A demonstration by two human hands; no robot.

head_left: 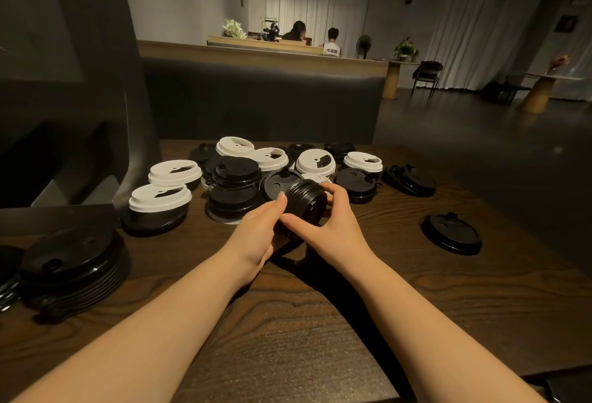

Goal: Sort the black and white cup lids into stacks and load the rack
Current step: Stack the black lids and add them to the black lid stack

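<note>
A small stack of black lids is tilted on its side above the dark wooden table, held between both hands. My left hand grips its near side, thumb up at the rim. My right hand curls round its right side. Behind them lies a heap of several mixed lids: white lids and black lids, some stacked. A tall stack of black lids stands at the left edge. One black lid lies alone at the right.
A grey upright panel rises at the table's left rear. A dark padded bench back runs behind the table. Two people sit far back in the room. Bare table surface lies in front of my arms.
</note>
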